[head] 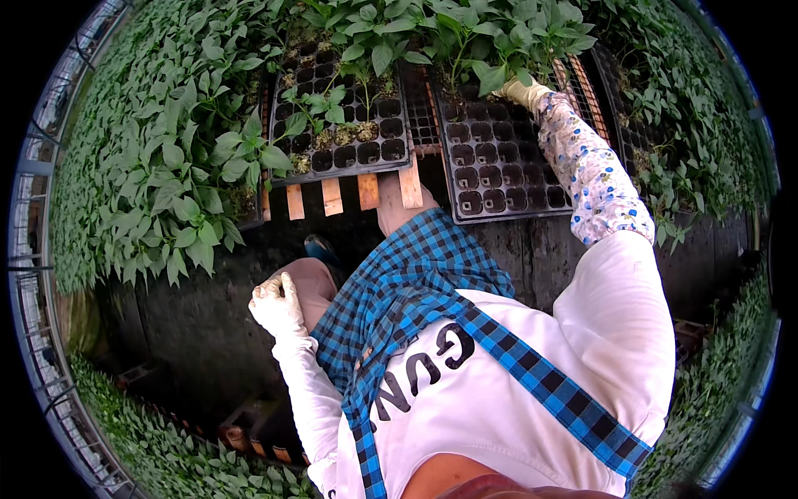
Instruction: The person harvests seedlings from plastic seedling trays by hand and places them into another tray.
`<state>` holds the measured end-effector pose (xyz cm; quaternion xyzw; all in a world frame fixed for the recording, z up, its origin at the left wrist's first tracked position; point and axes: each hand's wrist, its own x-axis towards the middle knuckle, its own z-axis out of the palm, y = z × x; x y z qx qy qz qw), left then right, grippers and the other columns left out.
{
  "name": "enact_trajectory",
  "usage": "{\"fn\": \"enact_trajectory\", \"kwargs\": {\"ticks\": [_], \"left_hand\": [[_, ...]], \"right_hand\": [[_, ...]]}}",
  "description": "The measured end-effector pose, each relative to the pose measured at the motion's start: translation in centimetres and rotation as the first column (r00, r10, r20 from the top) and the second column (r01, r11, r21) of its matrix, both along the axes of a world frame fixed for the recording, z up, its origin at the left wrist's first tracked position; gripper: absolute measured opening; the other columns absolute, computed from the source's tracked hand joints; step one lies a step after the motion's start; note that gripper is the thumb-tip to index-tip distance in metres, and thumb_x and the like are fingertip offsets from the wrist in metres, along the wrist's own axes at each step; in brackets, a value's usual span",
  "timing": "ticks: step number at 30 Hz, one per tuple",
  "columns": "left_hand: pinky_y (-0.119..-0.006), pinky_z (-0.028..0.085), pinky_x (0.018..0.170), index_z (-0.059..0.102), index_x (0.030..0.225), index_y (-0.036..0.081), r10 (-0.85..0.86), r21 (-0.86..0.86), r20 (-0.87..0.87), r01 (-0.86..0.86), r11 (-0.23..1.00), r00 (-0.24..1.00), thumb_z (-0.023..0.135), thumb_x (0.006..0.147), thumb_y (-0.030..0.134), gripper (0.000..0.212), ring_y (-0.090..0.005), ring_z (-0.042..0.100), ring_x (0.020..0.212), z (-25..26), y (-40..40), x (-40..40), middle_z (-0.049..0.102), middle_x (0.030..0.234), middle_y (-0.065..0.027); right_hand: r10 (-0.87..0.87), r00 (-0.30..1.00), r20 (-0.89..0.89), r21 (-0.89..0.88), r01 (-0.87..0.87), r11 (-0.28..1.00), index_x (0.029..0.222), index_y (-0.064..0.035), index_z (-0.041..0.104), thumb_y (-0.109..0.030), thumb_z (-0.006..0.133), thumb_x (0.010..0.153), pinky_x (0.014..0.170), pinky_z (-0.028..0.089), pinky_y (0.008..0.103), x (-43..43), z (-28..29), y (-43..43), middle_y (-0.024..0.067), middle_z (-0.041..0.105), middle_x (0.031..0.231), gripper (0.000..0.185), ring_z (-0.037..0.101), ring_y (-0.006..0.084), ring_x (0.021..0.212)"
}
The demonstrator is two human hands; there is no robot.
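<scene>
My left hand (277, 300), in a pale glove, is beside my left knee with its fingers curled in; nothing shows in it. My right hand (525, 92), also gloved, reaches to the far part of the right black seedling tray (492, 218). Leaves of the pepper-like seedlings (492, 37) hide its fingertips, so whether it grips a stem cannot be told. The near cells of that tray hold no plants. Left of it, another black cell tray (355, 167) has many bare cells, a few upright seedlings (368, 96) and clumps of pale growing medium (366, 131).
Wooden slats (332, 197) stick out under the left tray. Dense seedlings (168, 156) crowd the left side and more (704, 125) the right. A dark ground sheet (206, 337) covers the aisle. Behind me lies another plant bed (162, 443) with slats along its edge.
</scene>
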<state>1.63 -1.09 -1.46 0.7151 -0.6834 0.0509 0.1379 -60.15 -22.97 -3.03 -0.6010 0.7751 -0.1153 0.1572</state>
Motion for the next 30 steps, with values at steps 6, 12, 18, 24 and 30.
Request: {"fn": "enact_trajectory", "kwargs": {"ticks": [6, 12, 18, 24, 30], "left_hand": [[-0.041, 0.044, 0.083, 0.072, 0.08, 0.008, -0.006, -0.054, -0.015, 0.005, 0.999, 1.0, 0.067, 0.084, 0.028, 0.021, -0.0259, 0.063, 0.087, -0.3, 0.1, 0.2, 0.07, 0.085, -0.0061], [-0.041, 0.044, 0.083, 0.071, 0.08, 0.008, -0.011, -0.026, -0.056, 0.009, 1.0, 0.998, 0.068, 0.084, 0.027, 0.02, -0.0258, 0.063, 0.087, -0.1, 0.2, 0.2, 0.07, 0.086, -0.0063], [-0.041, 0.046, 0.083, 0.075, 0.087, 0.009, -0.015, -0.011, -0.027, 0.014, 1.0, 1.0, 0.065, 0.087, 0.03, 0.022, -0.0268, 0.063, 0.088, 0.3, 0.2, 0.0, 0.072, 0.09, -0.0069], [-0.041, 0.046, 0.086, 0.075, 0.084, 0.009, 0.046, 0.045, -0.081, -0.042, 0.998, 0.996, 0.066, 0.086, 0.03, 0.024, -0.0265, 0.064, 0.092, 0.6, 0.2, -0.3, 0.072, 0.089, -0.0074], [-0.042, 0.045, 0.086, 0.075, 0.085, 0.009, 0.013, -0.008, -0.1, -0.014, 1.0, 0.995, 0.066, 0.086, 0.029, 0.022, -0.0264, 0.063, 0.091, 0.4, 0.4, 0.0, 0.072, 0.089, -0.0068]], "right_hand": [[-0.236, 0.805, 0.545, 0.029, 0.263, 0.964, 0.099, -0.001, 0.068, -0.029, 0.074, 0.085, 0.057, 0.05, 0.035, 0.1, 2.5, 4.2, 0.0106, 0.069, 0.085, 0.032, 0.063, 0.0213, 0.064], [-0.304, 0.952, 0.021, 0.001, 0.304, 0.953, 0.105, -0.0011, 0.066, -0.041, 0.072, 0.085, 0.074, 0.052, 0.039, 1.0, 2.3, 5.2, 0.0123, 0.069, 0.084, 0.046, 0.065, 0.0293, 0.079], [-0.173, 0.98, -0.103, 0.069, 0.18, 0.981, 0.107, -0.006, 0.066, -0.037, 0.074, 0.081, 0.087, 0.049, 0.0414, -1.0, 0.2, 1.6, 0.0162, 0.067, 0.108, 0.041, 0.063, 0.0356, 0.098], [0.596, 0.584, -0.551, 0.59, -0.232, 0.773, 0.108, -0.0094, 0.068, -0.027, 0.059, 0.09, 0.082, 0.052, 0.039, -1.7, -1.2, -2.0, 0.0104, 0.067, 0.106, 0.027, 0.064, 0.0287, 0.099], [0.042, 0.905, -0.423, 0.226, 0.06, 0.972, 0.11, -0.0019, 0.065, -0.036, 0.067, 0.087, 0.072, 0.053, 0.0398, 0.7, 1.7, 1.0, 0.0149, 0.068, 0.094, 0.042, 0.066, 0.0283, 0.083]]}}
